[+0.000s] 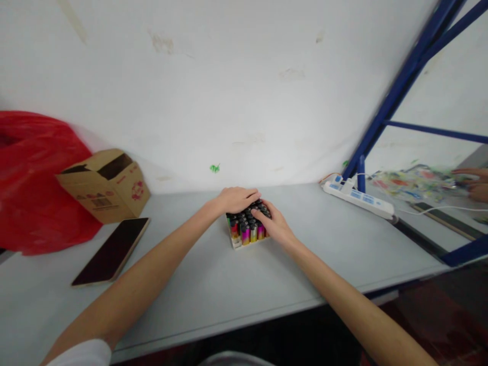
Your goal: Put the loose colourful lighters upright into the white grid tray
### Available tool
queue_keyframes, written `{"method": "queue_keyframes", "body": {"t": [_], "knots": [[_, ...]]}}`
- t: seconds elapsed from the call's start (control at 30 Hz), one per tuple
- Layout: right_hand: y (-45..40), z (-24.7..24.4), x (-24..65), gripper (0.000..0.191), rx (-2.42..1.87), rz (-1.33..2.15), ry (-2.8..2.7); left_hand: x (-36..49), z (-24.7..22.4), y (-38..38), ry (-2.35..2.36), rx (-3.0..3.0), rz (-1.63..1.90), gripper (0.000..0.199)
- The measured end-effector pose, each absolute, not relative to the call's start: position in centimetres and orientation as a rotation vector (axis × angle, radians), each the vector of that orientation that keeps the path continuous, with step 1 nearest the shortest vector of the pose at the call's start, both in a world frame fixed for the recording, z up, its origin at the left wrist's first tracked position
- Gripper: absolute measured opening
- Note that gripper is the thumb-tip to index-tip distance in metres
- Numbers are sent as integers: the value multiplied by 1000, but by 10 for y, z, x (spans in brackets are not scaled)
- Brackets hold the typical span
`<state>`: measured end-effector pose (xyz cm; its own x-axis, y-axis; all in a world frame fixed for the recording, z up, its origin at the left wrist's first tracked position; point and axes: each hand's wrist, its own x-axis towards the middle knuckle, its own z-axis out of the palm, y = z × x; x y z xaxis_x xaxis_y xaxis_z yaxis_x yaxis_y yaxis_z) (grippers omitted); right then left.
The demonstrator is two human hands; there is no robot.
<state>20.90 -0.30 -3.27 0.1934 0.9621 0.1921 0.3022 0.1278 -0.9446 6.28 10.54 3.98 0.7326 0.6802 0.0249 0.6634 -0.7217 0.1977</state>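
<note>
Several lighters (246,234) with black tops and colourful bodies stand packed upright in a shallow white tray (238,246) on the table. My left hand (238,199) lies over the back left of the pack, palm down, its fingers stretched together across the black tops. At the pack's right side is my right hand (275,221), with the thumb over the tops and the other fingers around the far right edge, partly hidden. Both hands touch the lighters.
A dark phone (112,250) lies on the grey table (221,300) at left, beside an open cardboard box (118,193) and a red bag (41,188). At right are a white power strip (358,197), a blue frame (394,91), plastic packets (415,182) and another person's hand (476,184).
</note>
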Motion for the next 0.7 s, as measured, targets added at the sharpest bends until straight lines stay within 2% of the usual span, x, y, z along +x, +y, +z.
{"method": "queue_keyframes", "body": {"t": [0.1, 0.17, 0.3, 0.43, 0.6, 0.7], "knots": [[-2, -31, 216, 59, -1423, 789, -1358, 51, 41, 105, 1137, 2750, 167, 51], [-4, -27, 220, 54, -1445, 757, -1428, 41, 41, 105, 1206, 2739, 188, 53], [-6, -19, 231, 40, -1479, 476, -1605, 19, 42, 99, 1360, 2704, 191, 62], [11, -17, 253, 32, -1501, 394, -1685, -2, 47, 85, 1454, 2684, 87, 64], [50, -17, 289, 33, -1599, 283, -1645, -19, 51, 60, 1634, 2598, -76, 72], [69, -17, 306, 32, -1542, 339, -1621, -25, 51, 41, 1786, 2544, -120, 73]]}}
